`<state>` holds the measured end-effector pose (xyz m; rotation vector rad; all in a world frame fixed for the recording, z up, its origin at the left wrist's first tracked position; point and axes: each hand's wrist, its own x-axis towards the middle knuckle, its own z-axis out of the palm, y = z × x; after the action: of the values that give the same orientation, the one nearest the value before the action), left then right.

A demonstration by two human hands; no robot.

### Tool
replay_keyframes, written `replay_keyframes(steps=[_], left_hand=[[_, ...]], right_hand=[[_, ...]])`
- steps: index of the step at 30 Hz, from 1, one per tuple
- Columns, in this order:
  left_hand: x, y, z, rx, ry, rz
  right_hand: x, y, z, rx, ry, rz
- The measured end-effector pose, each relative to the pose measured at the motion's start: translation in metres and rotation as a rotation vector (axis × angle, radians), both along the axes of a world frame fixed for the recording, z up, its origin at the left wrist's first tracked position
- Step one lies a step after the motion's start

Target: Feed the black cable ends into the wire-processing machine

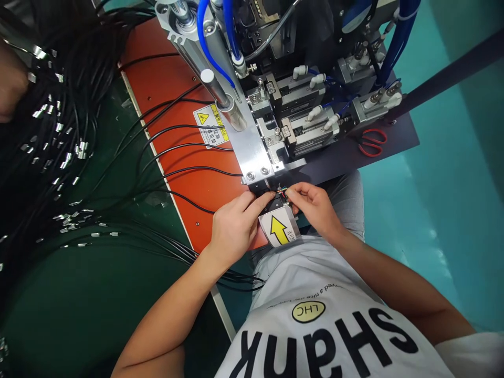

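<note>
My left hand (236, 226) reaches in from the left, its index finger stretched to the front of the machine's fixture. A black cable (191, 201) runs beneath this hand, and the fingers are closed at its end. My right hand (317, 209) pinches the thin coloured wires (282, 191), green and red among them, with thumb and index finger. Both sets of fingertips nearly meet over a small dark block (271, 205). Just below is a white plate with a yellow arrow (279, 229). The exact grip on the cable is partly hidden by my left fingers.
The machine's metal plate (252, 152) and pneumatic cylinders (311, 131) stand directly ahead. More black cables (181, 147) cross the orange base (177, 184). Bundled cables with shiny ends (79, 149) lie left on the green table (98, 304), near another person's hand (13, 79). Red-handled scissors (372, 143) lie right.
</note>
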<state>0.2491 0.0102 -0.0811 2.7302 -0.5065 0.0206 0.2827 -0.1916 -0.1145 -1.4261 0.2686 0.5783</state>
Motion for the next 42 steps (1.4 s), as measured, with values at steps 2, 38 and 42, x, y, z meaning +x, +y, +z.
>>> replay_keyframes(steps=[2, 38, 42], left_hand=[[0.0, 0.0, 0.0, -0.01, 0.004, 0.001], [-0.001, 0.006, -0.002, 0.158, -0.083, -0.084], [0.001, 0.007, -0.002, 0.102, -0.075, -0.09]], right_hand=[[-0.006, 0.001, 0.003, -0.029, -0.019, 0.046], [0.011, 0.01, 0.014, -0.448, -0.497, 0.073], [0.016, 0.009, 0.002, -0.185, -0.155, 0.094]])
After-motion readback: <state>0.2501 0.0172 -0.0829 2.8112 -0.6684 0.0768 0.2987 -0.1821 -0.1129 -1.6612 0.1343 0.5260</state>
